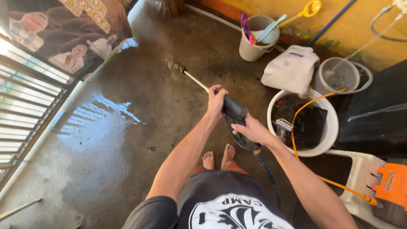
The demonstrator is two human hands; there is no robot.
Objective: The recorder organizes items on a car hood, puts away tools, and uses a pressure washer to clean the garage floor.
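Standing barefoot on wet concrete floor (127, 140), feet (218, 157) side by side nr the floor's near middle. Both hands on a pressure-washer spray gun (234, 118), black body, held over the floor centre-right. Left hand (216, 103) wrapped tight round the front of the gun where the lance (191, 77) leaves it, fingers fully closed on it. Right hand (253, 130) clamped over the rear handle, fingers curled under; trigger itself hidden, can't tell if pressed. Lance angled away twd the far-left of the floor, nozzle tip dark, metal tube w/ yellow collar by the left hand. Black hose (267, 169) dropping from gun's rear end down past the right forearm.

Just right of the gun: large white tub (333, 123) w/ dark cloth inside, a brush (283, 125) lying on its near-left rim. Thin orange hose (296, 118) arcing over the tub, running on to an orange machine (392, 186) at the floor's near-right corner. White cloth (292, 68) draped at the tub's far edge. Beige bucket (254, 42) w/ assorted tools along the far edge by the yellow wall (360, 29); small clear bucket (339, 76) right of the cloth, thin water stream falling into it. Metal grille (29, 97) along the floor's left edge, sunlit puddle (97, 118) beside it.
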